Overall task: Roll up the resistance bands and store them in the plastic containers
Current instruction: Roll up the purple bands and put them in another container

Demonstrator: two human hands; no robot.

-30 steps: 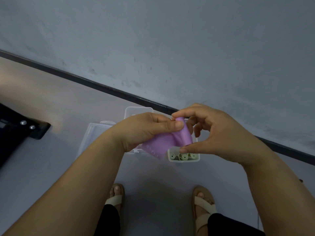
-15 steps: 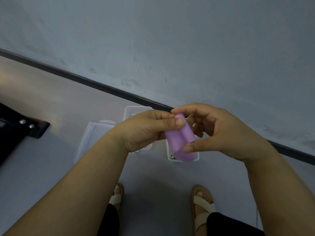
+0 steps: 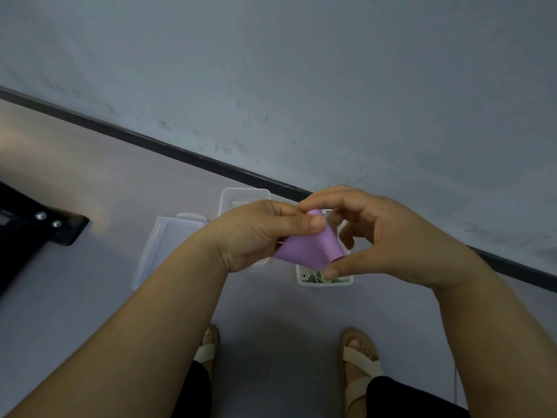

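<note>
The soft purple rubber resistance band (image 3: pixel 307 248) was a tight cylinder half a second ago. Now it flares into a loose cone toward the left hand (image 3: pixel 259 233), whose thumb and fingers pinch its top. The right hand (image 3: pixel 388 236) pinches it between forefinger and thumb, above the small clear plastic container (image 3: pixel 324 281) of pale green rolls on the floor, which shows again beneath.

the resistance band (image 3: pixel 307 250) is plain lilac. the rolled bands (image 3: pixel 313 277) are pale green, in a clear container (image 3: pixel 324 284); the lid (image 3: pixel 168 251) is clear too. the floor (image 3: pixel 271 312) is pale grey, the skirting (image 3: pixel 180 153) black, the wall (image 3: pixel 301 70) blue-grey with dark scuffs. sandals (image 3: pixel 358 366) beige, trousers (image 3: pixel 401 396) black.
</note>
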